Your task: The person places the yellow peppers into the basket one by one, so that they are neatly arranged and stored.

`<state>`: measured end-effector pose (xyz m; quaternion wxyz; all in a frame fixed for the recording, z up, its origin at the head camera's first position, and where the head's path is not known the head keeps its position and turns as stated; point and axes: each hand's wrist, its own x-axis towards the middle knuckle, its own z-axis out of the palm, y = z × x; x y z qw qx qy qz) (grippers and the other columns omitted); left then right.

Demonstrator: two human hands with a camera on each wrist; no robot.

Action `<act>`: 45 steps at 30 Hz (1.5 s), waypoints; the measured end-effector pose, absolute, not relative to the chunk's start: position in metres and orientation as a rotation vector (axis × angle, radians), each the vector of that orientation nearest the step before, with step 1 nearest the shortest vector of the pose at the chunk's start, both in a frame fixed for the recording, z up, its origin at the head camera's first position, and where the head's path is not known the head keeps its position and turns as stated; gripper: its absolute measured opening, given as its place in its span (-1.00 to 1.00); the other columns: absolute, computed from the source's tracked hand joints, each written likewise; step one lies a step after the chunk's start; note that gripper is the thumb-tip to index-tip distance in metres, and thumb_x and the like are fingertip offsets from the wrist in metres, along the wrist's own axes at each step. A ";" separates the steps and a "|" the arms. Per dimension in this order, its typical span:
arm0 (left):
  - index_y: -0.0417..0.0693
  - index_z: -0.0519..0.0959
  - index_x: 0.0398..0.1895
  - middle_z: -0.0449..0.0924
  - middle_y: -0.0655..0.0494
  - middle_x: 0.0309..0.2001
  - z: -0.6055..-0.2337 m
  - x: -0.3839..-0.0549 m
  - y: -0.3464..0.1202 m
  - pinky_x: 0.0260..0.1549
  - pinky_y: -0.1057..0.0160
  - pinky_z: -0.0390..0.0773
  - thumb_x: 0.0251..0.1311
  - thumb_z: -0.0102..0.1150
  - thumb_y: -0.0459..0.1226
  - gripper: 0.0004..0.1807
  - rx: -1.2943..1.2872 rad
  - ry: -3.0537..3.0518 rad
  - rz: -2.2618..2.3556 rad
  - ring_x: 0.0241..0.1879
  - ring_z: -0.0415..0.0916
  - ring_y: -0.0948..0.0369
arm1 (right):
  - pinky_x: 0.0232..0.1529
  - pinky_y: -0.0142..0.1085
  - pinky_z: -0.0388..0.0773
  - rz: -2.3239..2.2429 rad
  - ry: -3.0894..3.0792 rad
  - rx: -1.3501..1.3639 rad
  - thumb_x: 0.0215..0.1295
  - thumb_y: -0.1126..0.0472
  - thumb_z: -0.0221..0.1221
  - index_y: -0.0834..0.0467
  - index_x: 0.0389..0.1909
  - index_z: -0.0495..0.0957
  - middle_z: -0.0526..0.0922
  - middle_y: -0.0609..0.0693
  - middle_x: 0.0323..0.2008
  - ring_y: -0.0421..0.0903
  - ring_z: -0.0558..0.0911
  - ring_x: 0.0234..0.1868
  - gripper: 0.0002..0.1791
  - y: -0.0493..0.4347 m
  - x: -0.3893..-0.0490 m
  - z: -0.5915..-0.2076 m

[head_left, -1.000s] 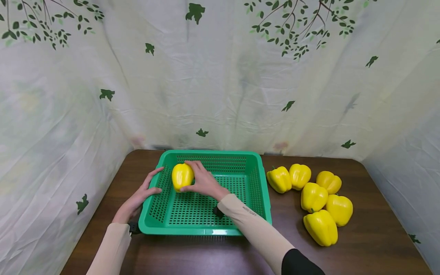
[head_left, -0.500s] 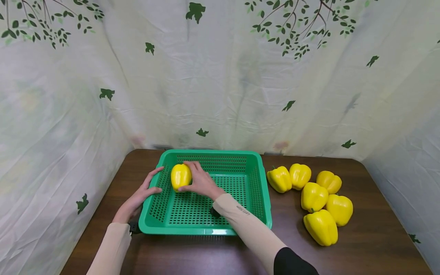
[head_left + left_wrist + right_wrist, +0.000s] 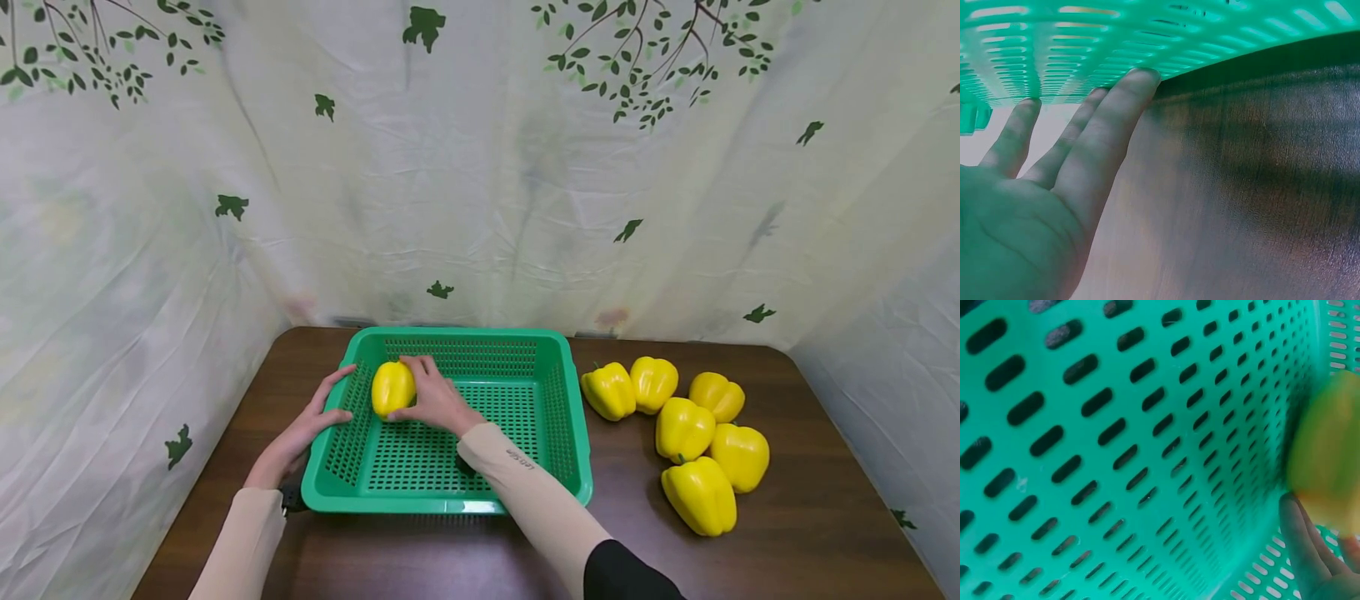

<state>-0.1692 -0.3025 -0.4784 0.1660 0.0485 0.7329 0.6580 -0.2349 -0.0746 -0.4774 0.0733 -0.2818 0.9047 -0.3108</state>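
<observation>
My right hand [image 3: 441,403] grips a yellow bell pepper [image 3: 392,390] inside the green plastic basket [image 3: 450,505], near its left wall. Thumb and fingers span the pepper's right side. In the right wrist view the pepper [image 3: 1329,453] sits close to the perforated wall, with fingertips at its lower edge. My left hand [image 3: 303,427] holds the basket's left rim, thumb and index finger over the edge. Seen from the left wrist, the other fingers [image 3: 1100,140] extend up against the outside of the basket's slotted wall.
Several yellow bell peppers [image 3: 686,429] lie grouped on the brown wooden table [image 3: 817,500], right of the basket. A pale curtain [image 3: 495,208] with leaf prints hangs along the table's back and sides.
My right hand and the pepper have shifted slightly left and lower within the basket. The left hand stays on the rim, and the peppers on the table have not moved.
</observation>
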 end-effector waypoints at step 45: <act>0.33 -0.18 0.49 -0.37 -0.24 0.43 -0.479 -0.169 -0.303 -0.07 -0.21 0.48 0.36 -0.08 -0.35 -0.23 0.166 2.077 1.879 0.19 0.10 -0.39 | -0.13 -0.31 0.53 -1.226 2.520 -0.935 0.20 -0.04 0.29 -0.02 0.45 0.07 0.14 0.01 0.37 -0.08 0.57 -0.04 -0.13 -0.010 -0.235 -0.422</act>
